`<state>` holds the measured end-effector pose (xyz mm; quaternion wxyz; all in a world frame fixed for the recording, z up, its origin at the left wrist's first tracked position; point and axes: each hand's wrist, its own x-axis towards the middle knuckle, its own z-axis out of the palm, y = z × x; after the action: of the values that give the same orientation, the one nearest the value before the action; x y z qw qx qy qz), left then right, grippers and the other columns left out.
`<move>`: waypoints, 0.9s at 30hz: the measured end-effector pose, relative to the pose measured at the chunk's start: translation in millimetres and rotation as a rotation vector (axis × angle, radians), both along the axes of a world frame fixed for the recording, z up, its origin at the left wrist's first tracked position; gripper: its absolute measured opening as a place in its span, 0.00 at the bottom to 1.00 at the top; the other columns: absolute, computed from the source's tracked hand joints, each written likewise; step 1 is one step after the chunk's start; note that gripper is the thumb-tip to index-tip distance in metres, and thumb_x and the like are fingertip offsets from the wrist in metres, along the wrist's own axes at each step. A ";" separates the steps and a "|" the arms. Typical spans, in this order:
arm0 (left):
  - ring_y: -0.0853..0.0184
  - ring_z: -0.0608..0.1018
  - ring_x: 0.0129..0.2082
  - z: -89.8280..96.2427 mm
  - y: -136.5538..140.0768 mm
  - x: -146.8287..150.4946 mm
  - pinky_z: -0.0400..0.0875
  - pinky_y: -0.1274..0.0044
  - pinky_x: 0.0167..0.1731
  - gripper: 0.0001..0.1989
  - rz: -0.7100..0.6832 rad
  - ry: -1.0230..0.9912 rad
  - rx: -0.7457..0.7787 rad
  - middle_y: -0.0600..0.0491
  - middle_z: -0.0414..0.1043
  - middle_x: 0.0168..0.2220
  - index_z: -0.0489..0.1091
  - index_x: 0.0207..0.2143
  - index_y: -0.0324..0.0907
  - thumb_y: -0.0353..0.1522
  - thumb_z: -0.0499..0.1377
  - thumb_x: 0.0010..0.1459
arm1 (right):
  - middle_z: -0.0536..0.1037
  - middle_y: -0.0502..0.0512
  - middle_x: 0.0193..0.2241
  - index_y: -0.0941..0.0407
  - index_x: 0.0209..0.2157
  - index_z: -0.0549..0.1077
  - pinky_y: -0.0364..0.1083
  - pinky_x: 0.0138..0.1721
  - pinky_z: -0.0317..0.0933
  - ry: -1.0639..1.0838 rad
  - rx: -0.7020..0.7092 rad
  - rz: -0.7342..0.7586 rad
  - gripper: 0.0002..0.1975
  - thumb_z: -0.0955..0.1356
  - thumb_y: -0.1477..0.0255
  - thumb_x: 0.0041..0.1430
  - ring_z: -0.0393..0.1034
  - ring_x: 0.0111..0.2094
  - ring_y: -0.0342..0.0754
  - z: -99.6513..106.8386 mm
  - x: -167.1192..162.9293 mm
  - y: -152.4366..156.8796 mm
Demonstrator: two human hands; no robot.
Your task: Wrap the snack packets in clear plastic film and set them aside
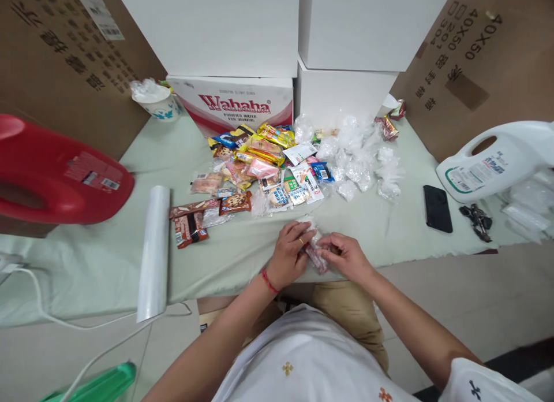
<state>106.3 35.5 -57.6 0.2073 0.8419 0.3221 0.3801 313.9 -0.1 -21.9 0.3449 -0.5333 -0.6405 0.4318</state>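
A small clear plastic bag (319, 262) with something reddish and white inside lies at the table's front edge, between my hands. Curled over its left side, the fingers of my left hand (288, 255) press and grip it; that hand wears a ring and a red bracelet. From the right, my right hand (348, 256) pinches the bag's edge between thumb and bent fingers. What exactly is in the bag is partly hidden by my fingers. Beyond my hands spreads a pile of wrapped snacks (262, 165), with crumpled clear plastic bags (352, 153) to its right.
Left stand a plastic wrap roll (153, 252), a red jug (64, 171) and a paper cup (158, 101). A Wahaha box (242, 104) and white boxes (346, 90) line the back. Right are a black phone (437, 208), dark keys-like items (476, 220) and a white detergent bottle (497, 156).
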 end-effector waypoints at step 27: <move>0.60 0.77 0.55 1.1 -5.0 -3.5 0.72 0.62 0.58 0.11 0.178 -0.311 -0.350 0.46 0.79 0.52 0.75 0.48 0.46 0.33 0.55 0.68 | 0.60 0.68 0.70 0.50 0.72 0.57 0.61 0.68 0.57 -0.262 0.427 0.524 0.36 0.70 0.62 0.67 0.57 0.70 0.58 -10.1 27.2 32.9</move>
<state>102.8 30.4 -56.5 0.3626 0.6930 0.4200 0.4602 341.1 32.8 -32.0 0.2412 -0.3175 -0.8700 0.2900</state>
